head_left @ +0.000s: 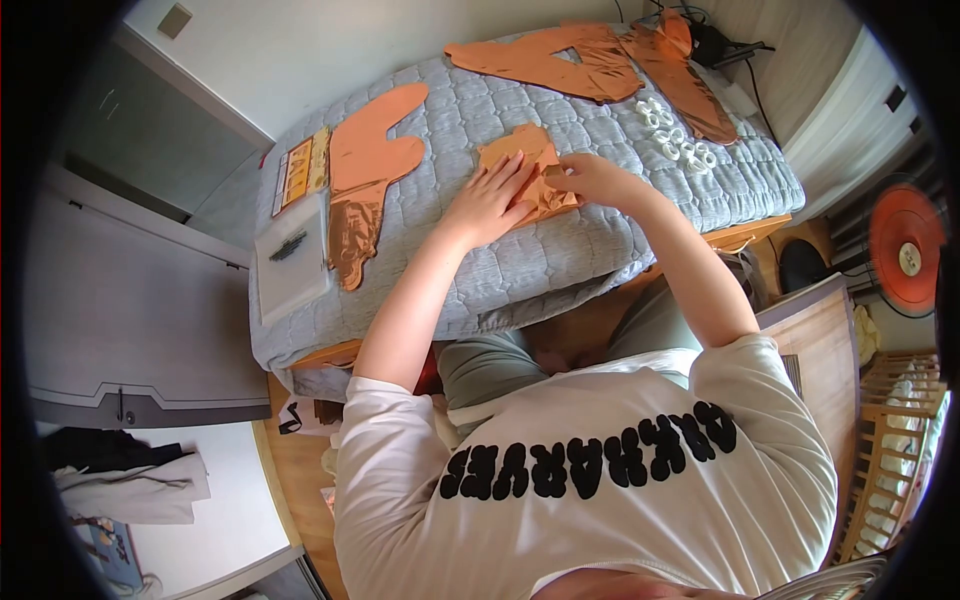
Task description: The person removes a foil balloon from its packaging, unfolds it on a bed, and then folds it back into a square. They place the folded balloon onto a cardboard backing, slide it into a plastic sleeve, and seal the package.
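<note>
A folded, crinkled copper-coloured foil balloon [527,147] lies flat on the quilted bed in front of me. My left hand [489,202] rests palm down over its left part, fingers stretched out and slightly apart. At the right edge of the foil, my right hand [590,181] has its fingers bent and pinched together on the material; the fingertips are partly hidden. Left of my hands a flat, uninflated copper foil balloon [375,150] is spread out. Further back lies another flat foil balloon [545,62] with a triangular hole, beside a darker, shiny one [690,90].
White ribbon rolls [680,143] sit in a group on the right of the bed [440,270]. A printed card pack [297,175] and a clear plastic packet [292,262] lie along its left edge. On the right are a red fan [905,250] and a wooden crib [890,440].
</note>
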`<state>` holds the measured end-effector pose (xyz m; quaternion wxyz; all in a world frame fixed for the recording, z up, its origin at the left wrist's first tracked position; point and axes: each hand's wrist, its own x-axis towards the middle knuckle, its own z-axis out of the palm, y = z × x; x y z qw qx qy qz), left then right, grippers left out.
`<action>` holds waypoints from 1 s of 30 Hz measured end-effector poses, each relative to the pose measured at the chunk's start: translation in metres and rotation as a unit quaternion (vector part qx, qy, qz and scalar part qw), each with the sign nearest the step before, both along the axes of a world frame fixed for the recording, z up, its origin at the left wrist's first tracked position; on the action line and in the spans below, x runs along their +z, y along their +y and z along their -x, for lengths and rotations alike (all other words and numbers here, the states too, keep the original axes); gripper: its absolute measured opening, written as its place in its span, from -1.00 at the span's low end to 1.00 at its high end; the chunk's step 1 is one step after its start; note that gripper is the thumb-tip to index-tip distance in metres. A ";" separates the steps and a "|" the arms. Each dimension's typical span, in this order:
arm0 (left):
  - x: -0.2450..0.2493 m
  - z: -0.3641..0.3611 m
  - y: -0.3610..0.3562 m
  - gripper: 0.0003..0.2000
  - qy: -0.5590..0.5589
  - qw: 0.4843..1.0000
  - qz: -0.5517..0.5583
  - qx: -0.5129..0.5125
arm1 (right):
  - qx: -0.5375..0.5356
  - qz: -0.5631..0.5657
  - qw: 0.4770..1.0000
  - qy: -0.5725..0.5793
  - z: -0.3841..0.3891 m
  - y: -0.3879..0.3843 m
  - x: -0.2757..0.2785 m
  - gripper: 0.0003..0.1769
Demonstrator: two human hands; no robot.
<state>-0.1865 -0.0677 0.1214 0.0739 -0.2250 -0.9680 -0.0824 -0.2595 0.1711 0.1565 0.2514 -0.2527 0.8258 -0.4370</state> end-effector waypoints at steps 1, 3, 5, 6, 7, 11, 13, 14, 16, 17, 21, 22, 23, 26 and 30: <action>-0.001 0.000 0.000 -0.33 0.000 1.000 0.000 0.001 | -0.054 0.036 0.998 0.003 -0.011 0.005 0.003 -0.46; 0.000 -0.001 0.002 -0.33 0.002 1.000 0.012 0.006 | -0.107 0.073 0.992 0.005 -0.029 0.011 0.007 -0.47; 0.000 -0.001 0.002 -0.32 -0.004 1.000 0.013 0.010 | -0.140 0.053 0.982 0.112 -0.040 0.015 0.009 -0.52; 0.000 -0.001 0.002 -0.32 -0.009 1.000 0.013 0.012 | -0.141 0.053 0.982 0.111 -0.045 0.017 0.011 -0.52; 0.000 -0.001 0.003 -0.32 -0.010 1.000 0.013 0.011 | -0.142 0.032 0.983 0.115 -0.050 0.018 0.014 -0.54; -0.002 -0.001 0.002 -0.27 -0.003 1.000 0.022 0.009 | -0.132 0.003 0.983 0.124 -0.048 0.020 0.005 -0.60; 0.000 -0.002 0.003 -0.24 0.002 1.000 0.029 0.007 | -0.126 0.015 0.986 0.107 -0.043 0.022 -0.002 -0.61; 0.001 -0.003 0.004 -0.24 -0.002 0.999 0.038 0.010 | -0.120 0.027 0.988 0.090 -0.041 0.022 -0.003 -0.63; 0.003 -0.004 0.005 -0.24 -0.007 0.999 0.046 0.013 | -0.119 0.028 0.988 0.089 -0.040 0.024 -0.006 -0.62; 0.002 -0.003 0.005 -0.21 -0.007 0.999 0.047 0.014 | -0.118 0.030 0.989 0.089 -0.043 0.021 0.000 -0.60; 0.000 -0.002 0.004 -0.17 -0.005 0.999 0.046 0.011 | -0.130 0.022 0.991 -0.007 -0.047 0.026 0.023 -0.57; -0.001 -0.001 0.003 -0.17 -0.005 0.999 0.046 0.010 | -0.118 0.019 0.993 0.001 -0.045 0.027 0.022 -0.56; -0.001 -0.001 0.003 -0.17 -0.004 0.999 0.045 0.009 | -0.106 0.015 0.994 0.008 -0.044 0.029 0.022 -0.55; -0.002 -0.001 0.002 -0.17 -0.003 0.999 0.039 0.007 | -0.107 0.013 0.994 0.002 -0.044 0.029 0.023 -0.55; 0.002 -0.003 0.004 -0.20 -0.011 0.999 0.051 0.010 | -0.107 0.029 0.994 -0.005 -0.038 0.031 0.013 -0.49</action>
